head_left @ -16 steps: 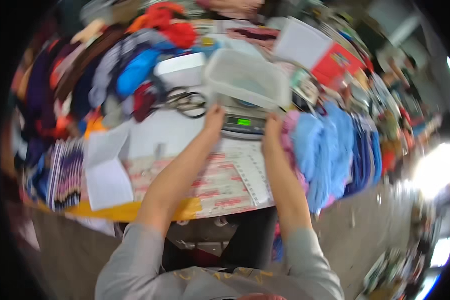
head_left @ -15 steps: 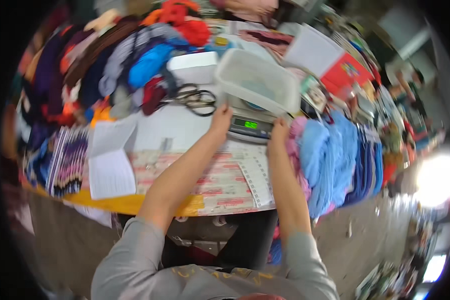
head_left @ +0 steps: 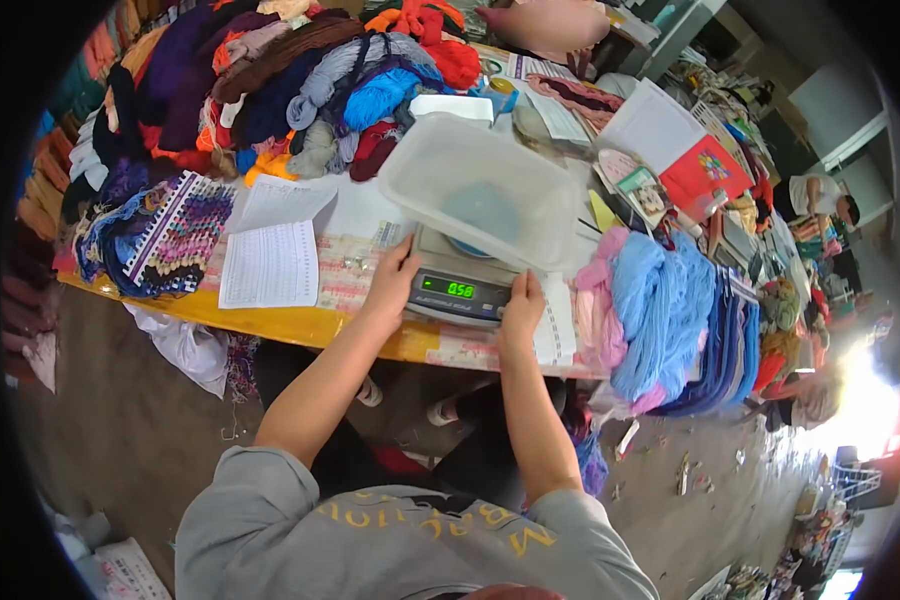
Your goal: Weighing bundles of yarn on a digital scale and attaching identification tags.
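Note:
A digital scale (head_left: 440, 309) with a lit green display sits near the front edge of the table. On top of it rests a translucent white plastic tub (head_left: 560, 215), tilted in view, with a bluish round shape showing through its base. My left hand (head_left: 394, 280) grips the left side of the scale, fingers closed on its casing. Closed round the scale's right front corner is my right hand (head_left: 522, 305). The tub covers much of the scale's top.
Heaped skeins of yarn (head_left: 305, 90) cover the far left. Light blue yarn (head_left: 655, 300) lies to the right beside pink yarn (head_left: 602, 295). Unfolded printed papers (head_left: 270, 265) and a knitted piece (head_left: 185, 240) are at the left. A red booklet (head_left: 705, 165) stands far right.
Both hands have drawn the scale and tub toward me, closer to the table's front edge. The black-handled scissors, seen before left of the tub, no longer show. The view has shifted.

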